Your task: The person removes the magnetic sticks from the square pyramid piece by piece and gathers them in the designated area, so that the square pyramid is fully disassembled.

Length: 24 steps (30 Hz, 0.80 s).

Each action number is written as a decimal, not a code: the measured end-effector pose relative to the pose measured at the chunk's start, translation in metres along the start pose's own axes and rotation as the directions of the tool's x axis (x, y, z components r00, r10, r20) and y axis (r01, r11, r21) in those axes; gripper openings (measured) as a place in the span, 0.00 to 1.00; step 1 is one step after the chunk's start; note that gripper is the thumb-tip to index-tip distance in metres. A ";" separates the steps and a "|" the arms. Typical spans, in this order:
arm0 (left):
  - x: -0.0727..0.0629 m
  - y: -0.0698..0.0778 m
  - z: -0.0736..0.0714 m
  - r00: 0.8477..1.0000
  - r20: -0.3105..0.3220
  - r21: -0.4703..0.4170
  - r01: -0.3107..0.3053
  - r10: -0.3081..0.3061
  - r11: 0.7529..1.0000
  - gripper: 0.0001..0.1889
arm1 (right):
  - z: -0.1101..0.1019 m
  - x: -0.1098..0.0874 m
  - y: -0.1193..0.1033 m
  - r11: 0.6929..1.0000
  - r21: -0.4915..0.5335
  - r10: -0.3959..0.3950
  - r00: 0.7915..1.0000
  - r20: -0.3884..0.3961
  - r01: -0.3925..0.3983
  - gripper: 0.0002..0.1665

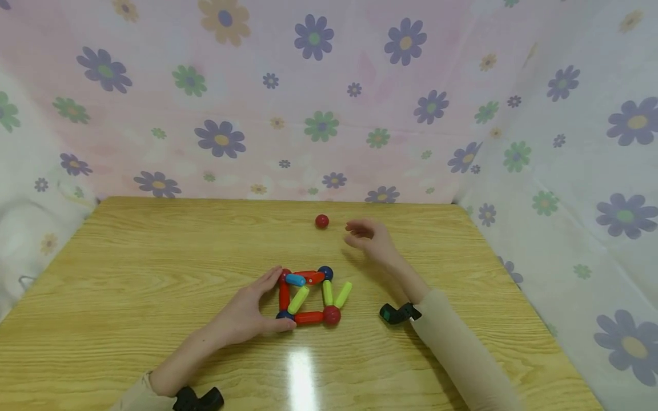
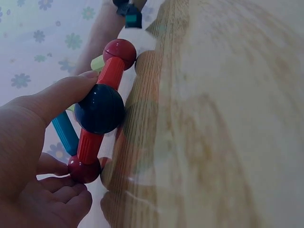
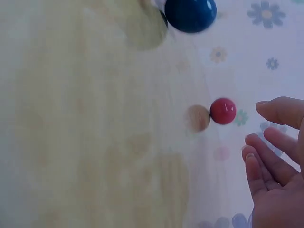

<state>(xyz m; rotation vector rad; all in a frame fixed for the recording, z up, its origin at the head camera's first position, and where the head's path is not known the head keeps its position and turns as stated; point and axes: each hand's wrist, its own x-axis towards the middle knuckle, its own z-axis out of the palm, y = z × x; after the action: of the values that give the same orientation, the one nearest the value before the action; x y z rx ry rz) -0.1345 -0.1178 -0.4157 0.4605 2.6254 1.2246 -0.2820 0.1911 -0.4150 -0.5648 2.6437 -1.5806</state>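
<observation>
On the table lies a four-sided frame of magnetic rods and balls (image 1: pixel 309 318), with red and yellow-green sides and red and dark blue balls at its corners. My left hand (image 1: pixel 245 315) holds its left side, the thumb on the near dark blue ball (image 2: pixel 100 109) and the fingers against the far red ball (image 2: pixel 84 169). A blue rod (image 1: pixel 295 279) and two yellow-green rods (image 1: pixel 342 295) stick up from the corners. Beyond the frame rests a loose red ball (image 1: pixel 321 221). My right hand (image 1: pixel 374 240) hovers to the right of that ball, fingers loosely bent, touching nothing.
The glossy wooden table (image 1: pixel 169 245) ends at a flowered cloth (image 1: pixel 277 103) behind, and similar cloth hangs at the sides. Each wrist carries a black camera mount (image 1: pixel 398 313).
</observation>
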 end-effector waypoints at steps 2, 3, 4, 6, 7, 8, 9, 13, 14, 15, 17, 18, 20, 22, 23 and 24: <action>0.000 0.000 0.000 1.000 -0.001 0.000 0.004 -0.004 1.000 0.60 | 0.000 -0.012 -0.006 1.000 0.000 0.005 0.999 0.036 -0.005 0.25; 0.000 0.000 0.000 1.000 -0.001 0.000 0.004 -0.004 1.000 0.60 | 0.001 -0.018 -0.010 1.000 0.005 0.014 0.998 0.054 -0.014 0.25; 0.000 0.000 0.000 1.000 0.000 0.002 0.007 -0.007 1.000 0.60 | 0.001 -0.024 -0.015 1.000 0.011 0.014 0.997 0.074 -0.015 0.24; 0.000 0.000 0.000 1.000 0.000 0.004 0.008 -0.008 1.000 0.60 | 0.003 -0.035 -0.020 0.999 0.030 0.016 0.995 0.100 -0.019 0.23; 0.000 0.000 0.000 1.000 -0.001 0.003 0.012 -0.012 1.000 0.60 | 0.003 -0.040 -0.024 0.999 0.039 0.015 0.994 0.112 -0.020 0.23; 0.000 0.000 0.000 1.000 -0.002 0.004 0.010 -0.010 1.000 0.60 | 0.004 -0.044 -0.027 0.998 0.053 0.009 0.992 0.123 -0.016 0.23; 0.000 0.000 0.000 1.000 -0.002 0.003 0.009 -0.009 1.000 0.60 | 0.004 -0.049 -0.029 0.998 0.060 0.005 0.991 0.131 -0.013 0.22; 0.001 -0.001 0.001 1.000 -0.003 0.013 -0.003 0.003 1.000 0.60 | 0.006 -0.064 -0.036 0.996 0.084 -0.006 0.983 0.183 -0.009 0.22; 0.001 -0.001 0.001 1.000 -0.003 0.014 -0.003 0.003 1.000 0.60 | 0.006 -0.068 -0.037 0.996 0.087 -0.009 0.980 0.200 -0.008 0.22; 0.001 -0.001 0.001 1.000 -0.001 0.015 -0.001 0.001 1.000 0.60 | 0.006 -0.072 -0.038 0.996 0.087 -0.011 0.977 0.213 -0.008 0.22; 0.001 -0.001 0.001 1.000 0.000 0.017 0.002 -0.002 1.000 0.60 | 0.006 -0.078 -0.039 0.996 0.087 -0.018 0.972 0.233 -0.002 0.23; 0.001 -0.001 0.000 1.000 0.000 0.014 0.005 -0.005 1.000 0.60 | 0.007 -0.080 -0.039 0.996 0.089 -0.021 0.970 0.240 -0.001 0.23; 0.001 0.000 0.000 1.000 0.002 0.013 0.009 -0.009 1.000 0.60 | 0.007 -0.084 -0.038 0.996 0.092 -0.032 0.968 0.249 0.009 0.23; 0.001 0.000 0.000 1.000 0.004 0.009 0.008 -0.008 1.000 0.60 | 0.007 -0.087 -0.037 0.996 0.092 -0.040 0.966 0.256 0.017 0.23; 0.001 0.000 0.000 1.000 0.005 0.008 0.007 -0.007 1.000 0.60 | 0.007 -0.087 -0.036 0.995 0.093 -0.047 0.964 0.261 0.023 0.24; 0.001 0.000 0.001 1.000 0.006 0.005 0.007 -0.007 1.000 0.60 | 0.008 -0.088 -0.035 0.995 0.092 -0.054 0.962 0.269 0.030 0.24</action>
<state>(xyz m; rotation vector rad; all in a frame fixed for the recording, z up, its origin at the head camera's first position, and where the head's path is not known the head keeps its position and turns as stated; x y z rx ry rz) -0.1354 -0.1170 -0.4160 0.4546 2.6237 1.2129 -0.1880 0.1968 -0.4040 -0.7761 2.3664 -1.4967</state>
